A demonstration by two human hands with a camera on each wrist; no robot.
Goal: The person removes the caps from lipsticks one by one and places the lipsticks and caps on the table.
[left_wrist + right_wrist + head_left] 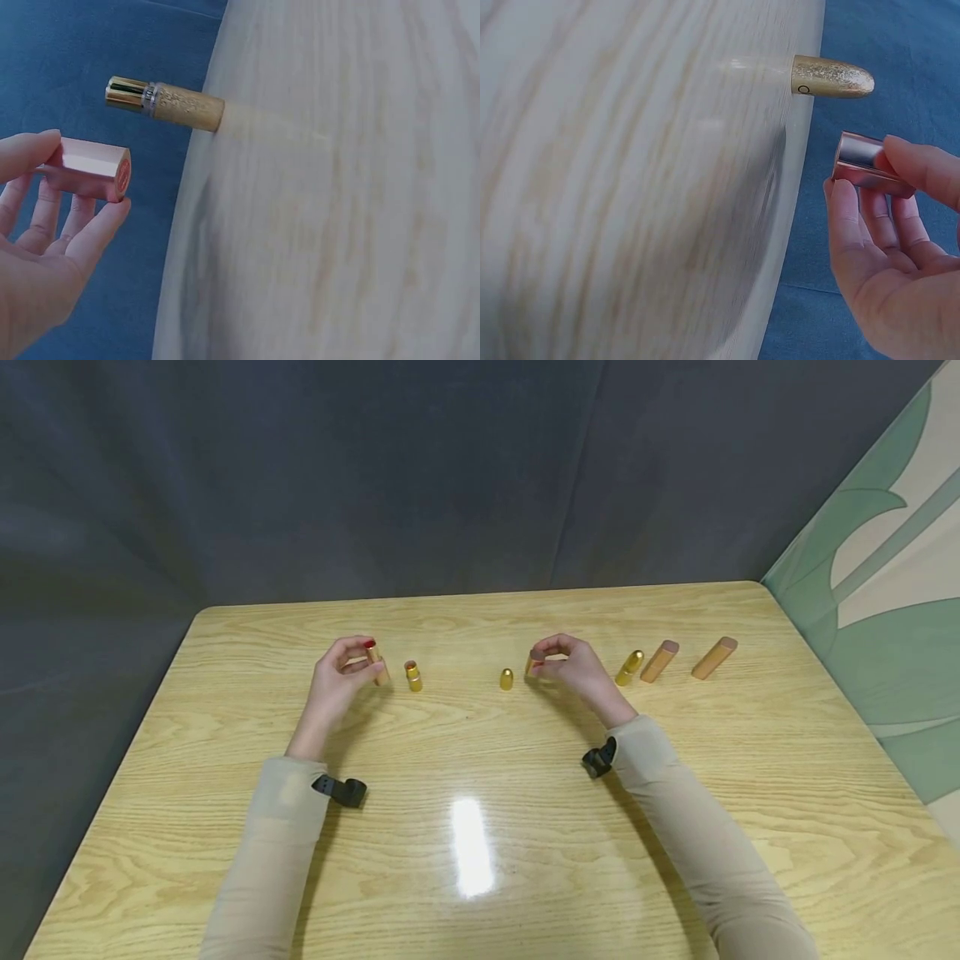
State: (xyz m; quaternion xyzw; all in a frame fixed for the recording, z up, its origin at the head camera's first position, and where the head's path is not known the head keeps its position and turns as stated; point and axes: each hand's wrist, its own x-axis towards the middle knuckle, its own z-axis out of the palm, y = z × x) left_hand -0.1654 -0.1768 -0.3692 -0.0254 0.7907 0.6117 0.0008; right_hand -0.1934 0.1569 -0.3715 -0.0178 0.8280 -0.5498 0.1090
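My left hand [335, 683] pinches an uncapped rose-gold lipstick tube [90, 166] between thumb and fingers. Its red tip [369, 644] points up in the head view. A gold lipstick base [414, 677] stands upright on the table beside that hand, apart from it; red shows at its top. In the right hand [583, 672], thumb and fingers pinch a rose-gold lipstick cap [862, 161] by its sides. Just left of this hand, a gold bullet-shaped cap [507, 679] stands on the table. The fingers partly cover both held pieces.
Right of the right hand stand a closed gold lipstick [629, 667] and two closed rose-gold lipsticks [660, 661], all on the wooden table [390, 860]. A dark curtain [390, 485] hangs behind the table. Patterned green and white fabric [892, 635] borders the right side.
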